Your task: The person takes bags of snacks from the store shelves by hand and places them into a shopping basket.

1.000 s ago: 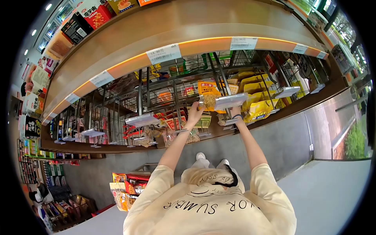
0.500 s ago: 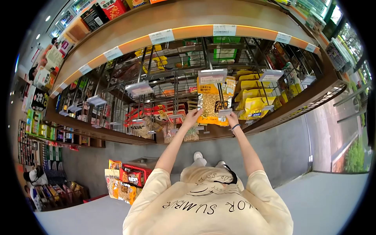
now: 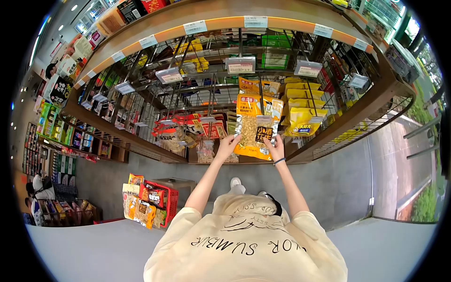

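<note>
My left hand (image 3: 227, 146) grips the lower left edge of an orange snack bag (image 3: 249, 134), its clear window showing pale nuts or beans. My right hand (image 3: 276, 149), with a dark band at the wrist, pinches the bag's lower right side. The bag is upright, facing me, in front of the hanging rack. A small label holder (image 3: 264, 119) at a hook's end overlaps the bag's front; I cannot tell whether the bag is still on that hook. Directly behind it hangs another orange bag (image 3: 249, 85).
Yellow snack bags (image 3: 303, 121) hang to the right, red packets (image 3: 184, 124) to the left. The wooden shelf (image 3: 225, 14) with price labels runs above. On the floor at left stands a red basket (image 3: 172, 199) with snack bags (image 3: 141, 209). A glass wall is at right.
The orange snack bag has come down and nearer to me in both hands, and the orange bag behind it now shows above. The view has shifted slightly.
</note>
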Motion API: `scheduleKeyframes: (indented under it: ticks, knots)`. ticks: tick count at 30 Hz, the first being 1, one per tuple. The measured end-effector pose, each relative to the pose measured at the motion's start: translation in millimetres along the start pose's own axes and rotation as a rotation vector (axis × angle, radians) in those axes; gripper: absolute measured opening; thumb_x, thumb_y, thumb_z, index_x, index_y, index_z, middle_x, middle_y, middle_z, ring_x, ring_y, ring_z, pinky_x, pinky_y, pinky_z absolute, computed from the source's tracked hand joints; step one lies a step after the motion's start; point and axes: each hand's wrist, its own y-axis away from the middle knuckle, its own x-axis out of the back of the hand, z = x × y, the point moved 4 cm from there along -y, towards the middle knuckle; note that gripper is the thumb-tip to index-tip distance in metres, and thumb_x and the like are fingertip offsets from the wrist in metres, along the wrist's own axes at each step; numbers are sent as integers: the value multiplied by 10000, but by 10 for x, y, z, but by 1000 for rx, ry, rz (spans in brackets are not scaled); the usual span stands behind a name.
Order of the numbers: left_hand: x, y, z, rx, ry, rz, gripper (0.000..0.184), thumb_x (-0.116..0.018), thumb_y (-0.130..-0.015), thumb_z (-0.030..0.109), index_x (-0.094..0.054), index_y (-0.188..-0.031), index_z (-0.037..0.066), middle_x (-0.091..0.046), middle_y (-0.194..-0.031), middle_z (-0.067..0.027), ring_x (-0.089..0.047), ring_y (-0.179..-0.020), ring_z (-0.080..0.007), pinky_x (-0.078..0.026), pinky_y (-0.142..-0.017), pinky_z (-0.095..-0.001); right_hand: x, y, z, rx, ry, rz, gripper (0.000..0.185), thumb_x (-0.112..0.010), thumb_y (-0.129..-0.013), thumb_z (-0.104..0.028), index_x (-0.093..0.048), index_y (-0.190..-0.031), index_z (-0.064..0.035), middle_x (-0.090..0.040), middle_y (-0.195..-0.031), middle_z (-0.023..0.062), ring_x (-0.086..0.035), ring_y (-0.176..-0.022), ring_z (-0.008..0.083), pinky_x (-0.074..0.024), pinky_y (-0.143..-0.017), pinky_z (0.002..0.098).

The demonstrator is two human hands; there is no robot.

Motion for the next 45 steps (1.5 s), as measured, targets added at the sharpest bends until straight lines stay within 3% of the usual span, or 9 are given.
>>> scheduleKeyframes:
  ticks: [4, 6, 9, 15, 29, 31, 39, 41, 45]
  knots:
    - [9, 261, 78, -29, 13, 42, 306, -513, -787, 281, -552, -795, -23, -534, -643, -95, -432, -558, -106, -358, -525, -252, -12, 219, -5, 60, -25, -17, 225, -590, -741, -105, -460, -915, -43, -528, -803, 0, -488, -700, 39, -379, -559, 162]
    - [15, 377, 142, -76, -7, 79, 297, -512, -788, 266, -550, -811, -28, -523, -622, -123, -433, -544, -110, -364, -520, -254, -2, 328, 0, -51, -63, -29, 241, -581, -741, -67, -456, -942, -17, -529, -903, 32, -498, -793, 74, -398, -678, 198]
    - [3, 551, 227, -6, -60, 102, 299, -513, -788, 252, -532, -755, -44, -471, -546, -139, -388, -483, -120, -340, -469, -273, -2, 447, -47, -48, -96, -14, 239, -584, -746, -120, -475, -943, -40, -536, -848, 4, -501, -738, 57, -393, -594, 186]
    - [-81, 749, 368, -35, -81, 186, 323, -510, -791, 251, -492, -676, -50, -354, -460, -121, -251, -439, -120, -243, -397, -295, 76, 555, -208, -89, -166, -30, 250, -569, -744, -78, -474, -973, -43, -554, -856, 16, -520, -731, 67, -419, -622, 201]
    - [-281, 1578, 587, 160, -98, 331, 363, -516, -777, 301, -481, -637, -32, -361, -461, -129, -275, -424, -157, -274, -401, -307, 221, 1047, -284, -210, -232, -177, 253, -562, -745, -78, -481, -979, -29, -542, -870, 10, -494, -769, 62, -396, -659, 199]
    - [-375, 1753, 524, 199, -108, 361, 348, -509, -786, 290, -502, -650, -30, -376, -449, -93, -287, -450, -103, -283, -403, -289, 328, 1121, -68, -213, -161, -180, 271, -563, -744, -82, -480, -996, -27, -544, -887, 15, -494, -793, 71, -396, -681, 208]
    - [-529, 2611, 146, 364, -128, 448, 356, -511, -769, 315, -553, -690, -29, -485, -533, -185, -429, -435, -279, -347, -448, -349, 395, 1771, 644, -627, -152, -230, 326, -561, -744, -112, -477, -1037, 4, -532, -952, 42, -501, -844, 118, -386, -743, 235]
    - [-464, 2767, 103, 475, -116, 442, 375, -501, -759, 345, -557, -656, -11, -515, -580, -191, -501, -575, -354, -392, -511, -383, 330, 1798, 849, -687, -57, -304, 339, -578, -735, -133, -479, -1026, 11, -540, -934, 42, -502, -845, 116, -387, -735, 236]
    - [-187, 2989, 26, 504, -115, 542, 372, -504, -770, 326, -552, -664, -27, -493, -548, -195, -475, -509, -346, -366, -471, -370, -81, 1807, 934, -727, -45, -427, 339, -590, -728, -149, -489, -1008, 14, -546, -918, 46, -509, -836, 120, -398, -713, 237]
